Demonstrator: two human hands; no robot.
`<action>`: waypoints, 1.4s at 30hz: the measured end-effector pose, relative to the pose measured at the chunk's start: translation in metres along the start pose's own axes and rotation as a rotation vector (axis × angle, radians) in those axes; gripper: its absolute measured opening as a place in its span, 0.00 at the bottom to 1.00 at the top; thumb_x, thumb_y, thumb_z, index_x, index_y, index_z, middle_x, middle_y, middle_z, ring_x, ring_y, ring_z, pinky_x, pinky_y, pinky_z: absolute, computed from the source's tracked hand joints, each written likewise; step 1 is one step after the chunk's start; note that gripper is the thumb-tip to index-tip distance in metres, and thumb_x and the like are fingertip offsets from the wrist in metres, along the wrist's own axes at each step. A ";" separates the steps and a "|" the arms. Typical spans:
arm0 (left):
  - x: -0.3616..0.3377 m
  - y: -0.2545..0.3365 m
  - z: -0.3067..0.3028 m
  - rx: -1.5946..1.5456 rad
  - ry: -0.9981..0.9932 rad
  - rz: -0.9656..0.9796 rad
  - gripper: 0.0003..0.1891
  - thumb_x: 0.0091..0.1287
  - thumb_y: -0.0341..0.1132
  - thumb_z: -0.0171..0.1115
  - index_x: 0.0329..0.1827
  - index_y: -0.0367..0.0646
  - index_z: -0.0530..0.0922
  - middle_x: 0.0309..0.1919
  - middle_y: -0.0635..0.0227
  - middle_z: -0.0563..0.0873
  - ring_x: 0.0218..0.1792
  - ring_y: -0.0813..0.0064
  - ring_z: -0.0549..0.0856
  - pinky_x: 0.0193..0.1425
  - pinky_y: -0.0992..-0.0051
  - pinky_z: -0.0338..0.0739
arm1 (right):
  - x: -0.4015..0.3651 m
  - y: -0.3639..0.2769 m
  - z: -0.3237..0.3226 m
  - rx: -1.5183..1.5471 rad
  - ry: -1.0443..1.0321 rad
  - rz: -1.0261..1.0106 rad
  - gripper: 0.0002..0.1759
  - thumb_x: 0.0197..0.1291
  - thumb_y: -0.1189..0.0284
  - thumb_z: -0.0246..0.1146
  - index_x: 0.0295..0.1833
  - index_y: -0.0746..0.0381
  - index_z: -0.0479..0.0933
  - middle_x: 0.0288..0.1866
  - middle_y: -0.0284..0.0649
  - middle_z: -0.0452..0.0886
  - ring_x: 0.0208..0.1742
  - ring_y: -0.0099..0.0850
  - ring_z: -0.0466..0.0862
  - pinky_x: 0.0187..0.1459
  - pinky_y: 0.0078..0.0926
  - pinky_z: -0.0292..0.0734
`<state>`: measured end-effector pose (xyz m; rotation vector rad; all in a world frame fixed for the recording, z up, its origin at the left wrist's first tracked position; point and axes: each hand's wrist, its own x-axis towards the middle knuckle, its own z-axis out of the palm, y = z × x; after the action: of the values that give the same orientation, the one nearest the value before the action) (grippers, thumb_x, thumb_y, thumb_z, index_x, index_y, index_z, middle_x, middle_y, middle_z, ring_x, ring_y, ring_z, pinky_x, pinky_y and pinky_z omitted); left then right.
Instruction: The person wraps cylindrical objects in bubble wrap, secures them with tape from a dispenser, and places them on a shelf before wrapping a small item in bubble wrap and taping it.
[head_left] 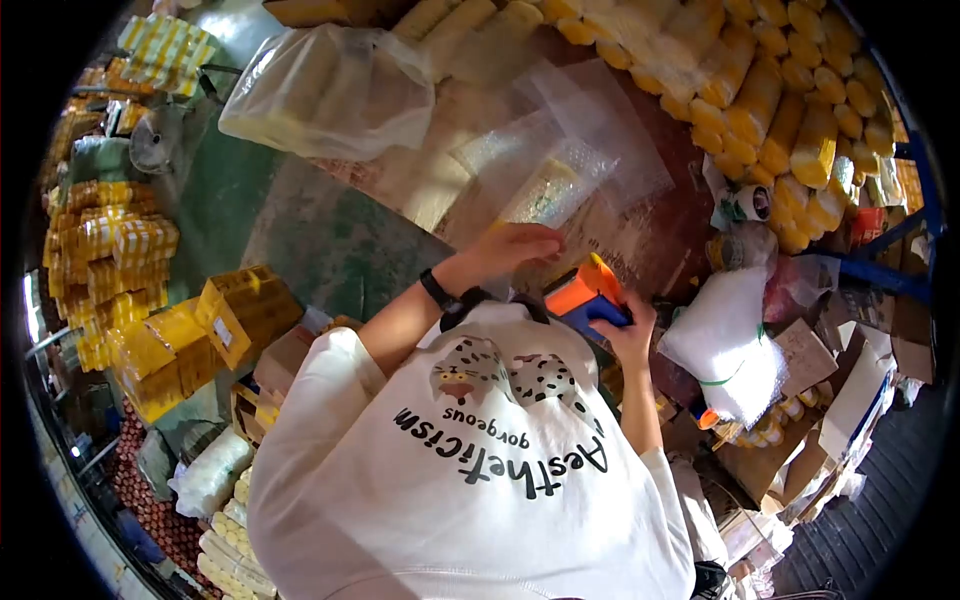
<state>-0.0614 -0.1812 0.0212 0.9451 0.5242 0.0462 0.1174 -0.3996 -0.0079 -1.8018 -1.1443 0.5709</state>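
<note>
My right hand (628, 328) grips an orange and blue tape dispenser (588, 293) in front of my chest, its orange side facing up and left. My left hand (512, 247) reaches across from the left, fingers stretched out to the right, a little above and left of the dispenser. Nothing shows in its fingers. Just beyond it, a clear bubble wrap bag (570, 185) with something yellowish inside lies on the worn brown work surface (625, 240). Flat transparent plastic sheets (635, 125) overlap the surface behind it.
A large clear plastic bag (330, 90) lies at the back left. Yellow wrapped rolls (790, 110) are piled at the back right. To my right sits a stuffed white bag (725, 340) beside open cardboard boxes (800, 430). Yellow taped cartons (175, 345) stand at left.
</note>
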 end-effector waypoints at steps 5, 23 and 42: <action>0.020 0.017 0.000 0.116 -0.203 0.012 0.14 0.64 0.34 0.61 0.50 0.38 0.81 0.40 0.70 0.84 0.42 0.81 0.81 0.48 0.80 0.77 | 0.011 -0.002 -0.009 -0.017 -0.018 -0.025 0.30 0.33 0.62 0.81 0.41 0.67 0.78 0.28 0.42 0.80 0.28 0.29 0.79 0.34 0.27 0.77; -0.017 0.072 0.018 0.292 -0.261 0.125 0.17 0.63 0.35 0.67 0.52 0.37 0.80 0.44 0.65 0.86 0.45 0.80 0.82 0.54 0.76 0.76 | 0.028 -0.041 -0.031 -0.152 0.131 -0.387 0.34 0.27 0.51 0.81 0.36 0.62 0.75 0.34 0.46 0.81 0.37 0.45 0.84 0.43 0.36 0.80; 0.035 -0.023 -0.044 0.134 0.145 0.239 0.02 0.64 0.28 0.59 0.37 0.39 0.77 0.31 0.73 0.80 0.35 0.83 0.78 0.40 0.80 0.72 | 0.047 -0.059 -0.005 -0.190 0.001 0.013 0.20 0.42 0.65 0.77 0.36 0.66 0.77 0.23 0.43 0.77 0.22 0.31 0.76 0.28 0.24 0.73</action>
<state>-0.0546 -0.1523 -0.0324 1.1377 0.5507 0.2998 0.1158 -0.3508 0.0495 -1.9714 -1.2214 0.4814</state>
